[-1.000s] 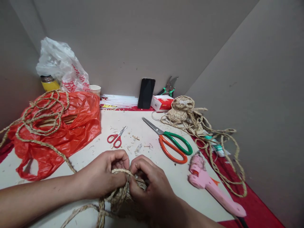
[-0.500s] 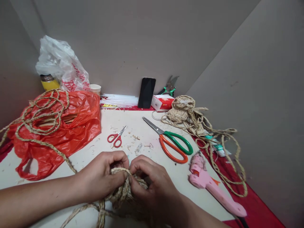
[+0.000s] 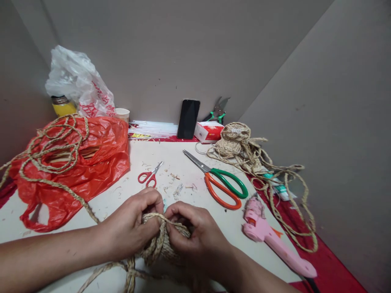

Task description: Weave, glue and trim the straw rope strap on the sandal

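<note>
Near the table's front edge, a piece of coiled, braided straw rope (image 3: 161,244) sits between my two hands. My left hand (image 3: 139,224) pinches the rope along its top edge, thumb against curled fingers. From the other side my right hand (image 3: 191,230) pinches the same strand, fingertips close to the left ones. Part of the ropework is hidden behind the right hand. A loose braided length (image 3: 130,272) hangs below the left wrist, and another runs from the left forearm up to the red plastic bag (image 3: 106,162).
Small red-handled scissors (image 3: 149,176) lie ahead of my hands. To the right are large scissors (image 3: 226,185) with green and orange handles and a pink glue gun (image 3: 275,244). Rope coils (image 3: 235,140), a red-white box (image 3: 210,132) and a phone (image 3: 188,119) stand further back.
My left hand has shifted slightly up and left, and the fingertips of both hands are a little further apart. The strand across the top of the ropework shows more. Nothing else has moved.
</note>
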`<state>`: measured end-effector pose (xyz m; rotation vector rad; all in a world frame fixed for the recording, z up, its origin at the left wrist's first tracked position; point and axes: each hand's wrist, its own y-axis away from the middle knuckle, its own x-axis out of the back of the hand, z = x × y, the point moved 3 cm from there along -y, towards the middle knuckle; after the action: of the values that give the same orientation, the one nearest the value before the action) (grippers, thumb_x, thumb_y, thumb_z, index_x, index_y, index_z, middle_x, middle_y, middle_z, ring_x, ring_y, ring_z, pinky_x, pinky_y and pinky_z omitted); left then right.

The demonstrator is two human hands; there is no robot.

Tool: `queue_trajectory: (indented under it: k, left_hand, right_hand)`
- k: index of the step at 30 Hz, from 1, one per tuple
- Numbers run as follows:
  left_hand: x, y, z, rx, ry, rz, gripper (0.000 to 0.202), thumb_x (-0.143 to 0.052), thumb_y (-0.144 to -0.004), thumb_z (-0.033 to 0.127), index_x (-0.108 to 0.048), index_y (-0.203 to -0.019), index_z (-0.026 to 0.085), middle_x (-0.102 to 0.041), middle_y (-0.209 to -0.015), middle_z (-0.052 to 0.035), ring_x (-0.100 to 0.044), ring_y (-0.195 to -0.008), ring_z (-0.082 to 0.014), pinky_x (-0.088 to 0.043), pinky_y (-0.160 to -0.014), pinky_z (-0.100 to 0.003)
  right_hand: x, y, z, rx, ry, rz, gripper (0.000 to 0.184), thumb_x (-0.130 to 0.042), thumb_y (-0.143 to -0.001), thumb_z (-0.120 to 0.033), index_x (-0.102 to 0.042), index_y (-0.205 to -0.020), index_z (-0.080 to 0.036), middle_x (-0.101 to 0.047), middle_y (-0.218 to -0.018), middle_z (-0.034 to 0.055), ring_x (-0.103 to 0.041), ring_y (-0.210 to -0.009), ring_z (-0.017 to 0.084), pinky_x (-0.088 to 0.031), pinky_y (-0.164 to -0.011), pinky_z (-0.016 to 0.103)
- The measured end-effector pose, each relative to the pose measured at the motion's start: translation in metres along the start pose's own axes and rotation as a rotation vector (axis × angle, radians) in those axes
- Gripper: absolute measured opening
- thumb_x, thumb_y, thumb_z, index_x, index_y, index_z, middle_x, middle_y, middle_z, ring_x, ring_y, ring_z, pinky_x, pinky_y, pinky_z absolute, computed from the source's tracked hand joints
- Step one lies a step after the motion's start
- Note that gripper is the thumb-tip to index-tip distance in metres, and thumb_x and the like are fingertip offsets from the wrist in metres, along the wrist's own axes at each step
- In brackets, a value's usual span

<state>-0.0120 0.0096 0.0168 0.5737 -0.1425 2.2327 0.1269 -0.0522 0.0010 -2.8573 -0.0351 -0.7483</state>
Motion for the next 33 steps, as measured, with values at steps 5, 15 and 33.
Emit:
queue_trajectory:
  k: [5,15,33]
  left_hand:
    - [0.002,-0.001,0.0,0.003,0.013,0.003,0.014,-0.042,-0.072,0.007,-0.047,-0.074,0.019,-0.046,-0.073,0.0033,-0.045,-0.071,-0.0124,-0.037,-0.062,-0.023]
    - [0.002,0.0,0.0,-0.004,0.067,-0.064,0.007,-0.048,-0.077,0.012,-0.052,-0.076,0.018,-0.049,-0.077,0.0016,-0.046,-0.072,-0.013,-0.038,-0.063,-0.024]
    - [0.007,-0.001,0.001,-0.112,-0.023,-0.148,0.012,-0.049,-0.079,0.008,-0.055,-0.078,0.018,-0.054,-0.087,-0.0005,-0.051,-0.083,-0.0146,-0.041,-0.075,-0.027]
  right_hand:
    - [0.002,-0.001,0.0,0.059,0.007,0.023,0.019,-0.055,-0.07,-0.007,-0.061,-0.082,-0.019,-0.061,-0.068,-0.003,-0.054,-0.059,0.011,-0.043,-0.058,0.019]
    - [0.001,-0.002,0.006,-0.042,-0.059,-0.019,0.009,-0.056,-0.071,-0.011,-0.062,-0.069,-0.016,-0.056,-0.06,-0.0035,-0.048,-0.055,0.009,-0.039,-0.055,0.02]
    - [0.005,-0.006,0.034,-0.562,-0.824,-0.346,0.028,-0.085,-0.059,-0.038,-0.076,-0.076,-0.017,-0.069,-0.067,-0.0023,-0.053,-0.058,0.006,-0.039,-0.061,0.023]
